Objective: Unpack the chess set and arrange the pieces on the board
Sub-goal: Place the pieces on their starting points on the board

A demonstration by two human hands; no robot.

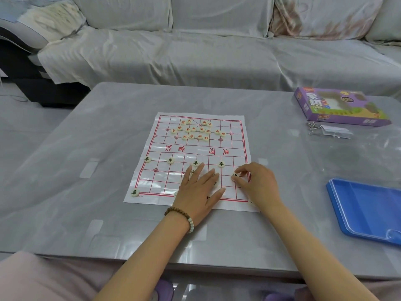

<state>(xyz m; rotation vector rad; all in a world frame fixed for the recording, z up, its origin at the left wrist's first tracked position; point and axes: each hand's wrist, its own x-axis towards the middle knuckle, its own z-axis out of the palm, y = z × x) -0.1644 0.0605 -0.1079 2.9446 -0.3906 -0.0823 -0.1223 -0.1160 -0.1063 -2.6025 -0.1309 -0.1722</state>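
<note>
Head view: board (196, 148) mid-frame, a few black pieces (170, 160) set, red pieces (196, 130) heaped unsorted at its top — left hand (198, 192) flat and spread on it, right hand (258, 183) pinching a piece (234, 175) lower right.

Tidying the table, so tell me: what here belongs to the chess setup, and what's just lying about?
Job: paper xiangqi board, red pieces, black pieces, purple xiangqi box, blue tray, pinched piece in right hand.
Lying about: keyring, sofa.
</note>
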